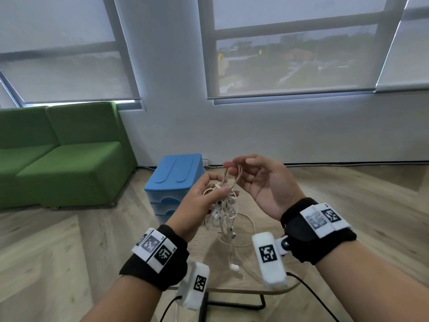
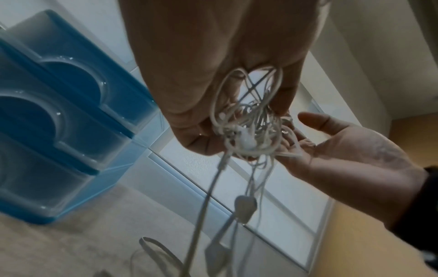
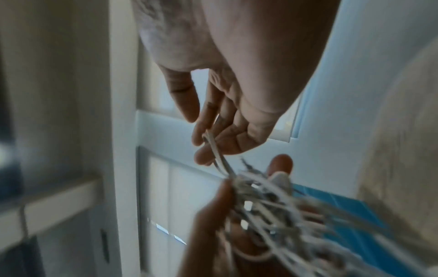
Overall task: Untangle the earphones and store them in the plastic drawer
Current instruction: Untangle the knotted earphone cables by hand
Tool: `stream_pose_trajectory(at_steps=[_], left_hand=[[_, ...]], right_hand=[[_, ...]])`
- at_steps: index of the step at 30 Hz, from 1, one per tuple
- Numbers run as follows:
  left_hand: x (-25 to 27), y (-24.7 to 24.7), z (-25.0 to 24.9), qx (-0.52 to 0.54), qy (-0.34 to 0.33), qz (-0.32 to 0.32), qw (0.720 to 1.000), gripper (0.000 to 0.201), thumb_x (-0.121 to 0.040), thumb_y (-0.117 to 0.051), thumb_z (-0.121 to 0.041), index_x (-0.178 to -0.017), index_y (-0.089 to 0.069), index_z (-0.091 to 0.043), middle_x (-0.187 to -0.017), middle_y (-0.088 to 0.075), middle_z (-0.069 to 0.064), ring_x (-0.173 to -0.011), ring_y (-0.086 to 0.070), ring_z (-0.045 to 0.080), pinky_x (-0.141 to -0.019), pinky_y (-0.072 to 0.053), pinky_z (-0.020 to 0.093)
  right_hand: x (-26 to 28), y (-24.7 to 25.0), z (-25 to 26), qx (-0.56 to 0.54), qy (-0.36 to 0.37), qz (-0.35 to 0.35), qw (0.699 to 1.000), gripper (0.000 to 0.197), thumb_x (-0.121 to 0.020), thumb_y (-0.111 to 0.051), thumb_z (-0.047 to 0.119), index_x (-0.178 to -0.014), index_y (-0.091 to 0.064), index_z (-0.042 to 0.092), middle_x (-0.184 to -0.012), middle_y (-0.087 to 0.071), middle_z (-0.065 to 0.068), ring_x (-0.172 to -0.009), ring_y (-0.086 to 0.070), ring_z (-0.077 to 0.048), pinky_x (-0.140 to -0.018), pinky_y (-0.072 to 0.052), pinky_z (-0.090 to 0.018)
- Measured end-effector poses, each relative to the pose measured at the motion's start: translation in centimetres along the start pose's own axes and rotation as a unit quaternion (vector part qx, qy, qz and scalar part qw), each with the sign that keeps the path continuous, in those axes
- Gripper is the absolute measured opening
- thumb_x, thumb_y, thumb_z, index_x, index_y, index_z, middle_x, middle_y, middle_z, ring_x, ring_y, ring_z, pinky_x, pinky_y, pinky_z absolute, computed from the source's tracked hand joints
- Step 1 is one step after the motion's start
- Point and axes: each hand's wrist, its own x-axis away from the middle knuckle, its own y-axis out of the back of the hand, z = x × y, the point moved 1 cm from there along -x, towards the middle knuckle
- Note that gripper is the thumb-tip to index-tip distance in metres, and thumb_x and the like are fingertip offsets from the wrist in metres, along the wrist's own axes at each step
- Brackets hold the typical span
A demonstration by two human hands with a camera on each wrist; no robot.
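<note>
— Head view, from the left: blue plastic drawer (image 1: 173, 182) on the floor, its drawers pushed in. Why is the left hand (image 1: 204, 198) bunched?
— It grips the knotted earphones (image 1: 222, 205), steadying them so the right hand (image 1: 260, 182) can pinch one loop upward.
— And the ends?
— One earbud dangles; the glass bench (image 1: 232, 287) is partly hidden.

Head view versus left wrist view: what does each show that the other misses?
Only the head view shows the green sofa, both wristbands and the blue lid of the plastic drawer. Only the left wrist view shows the drawer fronts, all shut. Both show the left hand gripping the tangled earphones and the right hand beside them.
</note>
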Motion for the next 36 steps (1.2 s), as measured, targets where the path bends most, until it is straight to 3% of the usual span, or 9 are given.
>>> stream_pose_trajectory(at_steps=[3, 6, 11, 16, 19, 21, 27, 31, 36], left_hand=[[-0.1, -0.1, -0.1, -0.086, -0.038, -0.007, 0.996, 0.02, -0.098, -0.068, -0.017, -0.116, -0.067, -0.026, -0.109, -0.074, 0.016, -0.094, -0.071, 0.025, -0.09, -0.057, 0.04], [-0.3, 0.0, -0.2, -0.163, -0.066, -0.027, 0.984, 0.011, -0.096, -0.07, -0.024, -0.107, -0.069, -0.024, -0.093, -0.069, 0.008, -0.082, -0.063, 0.015, -0.085, -0.055, 0.044], [0.0, -0.3, -0.8, -0.221, -0.108, -0.036, 0.969, 0.033, -0.086, -0.066, -0.057, -0.096, -0.067, -0.026, -0.092, -0.071, 0.011, -0.086, -0.064, 0.036, -0.081, -0.054, 0.055], [0.1, -0.2, -0.4, -0.222, -0.108, -0.077, 0.966, 0.006, -0.098, -0.063, -0.028, -0.093, -0.065, -0.024, -0.09, -0.071, 0.003, -0.087, -0.068, 0.033, -0.084, -0.056, 0.054], [0.0, 0.3, -0.1, -0.202, -0.091, -0.127, 0.967, 0.011, -0.1, -0.062, -0.018, -0.091, -0.066, -0.022, -0.085, -0.07, -0.001, -0.081, -0.068, 0.025, -0.081, -0.058, 0.049], [0.1, 0.5, 0.0, -0.189, -0.085, -0.138, 0.968, 0.011, -0.1, -0.062, -0.018, -0.09, -0.067, -0.02, -0.082, -0.07, -0.001, -0.078, -0.068, 0.017, -0.078, -0.057, 0.044], [-0.4, -0.2, -0.4, -0.203, -0.098, -0.131, 0.965, 0.014, -0.1, -0.061, -0.019, -0.088, -0.068, -0.021, -0.081, -0.071, 0.001, -0.076, -0.064, 0.022, -0.073, -0.054, 0.041], [-0.5, -0.6, -0.6, -0.262, -0.105, -0.123, 0.951, 0.014, -0.099, -0.062, -0.022, -0.085, -0.067, -0.023, -0.081, -0.072, 0.004, -0.078, -0.066, 0.033, -0.071, -0.056, 0.047], [-0.9, -1.2, -0.8, -0.291, -0.123, -0.117, 0.942, 0.015, -0.097, -0.065, -0.021, -0.082, -0.065, -0.023, -0.077, -0.068, 0.007, -0.063, -0.055, 0.014, -0.061, -0.044, 0.031]], right_hand=[[-0.3, 0.0, 0.1, -0.003, -0.023, -0.015, 1.0, 0.007, -0.09, -0.063, 0.014, -0.083, -0.064, 0.011, -0.073, -0.064, -0.01, -0.062, -0.055, -0.015, -0.063, -0.049, -0.024], [-0.9, 0.6, -0.2, 0.205, -0.024, -0.024, 0.978, 0.011, -0.089, -0.072, 0.015, -0.094, -0.063, 0.011, -0.058, -0.047, 0.001, -0.048, -0.037, -0.009, -0.054, -0.03, -0.024], [-0.6, 0.8, 0.2, 0.467, 0.005, 0.036, 0.884, 0.025, -0.095, -0.07, 0.018, -0.079, -0.071, -0.001, -0.051, -0.051, 0.007, -0.045, -0.036, -0.003, -0.05, -0.032, -0.017], [-0.6, 1.2, -0.2, 0.32, 0.003, -0.004, 0.947, 0.026, -0.105, -0.053, 0.017, -0.08, -0.058, 0.009, -0.054, -0.048, 0.003, -0.052, -0.049, -0.012, -0.061, -0.04, -0.026], [-0.6, 2.0, 0.6, 0.165, 0.005, -0.066, 0.984, 0.028, -0.107, -0.045, 0.026, -0.082, -0.053, 0.018, -0.062, -0.051, 0.002, -0.064, -0.058, -0.015, -0.067, -0.039, -0.031], [-0.5, 2.5, 1.1, 0.128, 0.011, -0.091, 0.988, 0.027, -0.107, -0.042, 0.027, -0.083, -0.052, 0.02, -0.067, -0.055, 0.002, -0.069, -0.062, -0.015, -0.07, -0.038, -0.035], [0.0, 3.1, 0.5, 0.207, -0.045, -0.098, 0.972, 0.037, -0.103, -0.047, 0.044, -0.089, -0.063, 0.013, -0.061, -0.053, -0.003, -0.062, -0.057, -0.021, -0.07, -0.039, -0.037], [-0.2, 3.4, 1.0, 0.407, 0.063, -0.138, 0.901, 0.027, -0.098, -0.063, 0.036, -0.121, -0.064, 0.023, -0.095, -0.067, 0.0, -0.088, -0.066, -0.016, -0.079, -0.049, -0.031], [-0.4, 2.2, 0.1, 0.636, 0.118, 0.045, 0.761, 0.011, -0.091, -0.072, 0.035, -0.096, -0.077, 0.027, -0.088, -0.075, 0.008, -0.088, -0.069, -0.009, -0.087, -0.056, -0.039]])
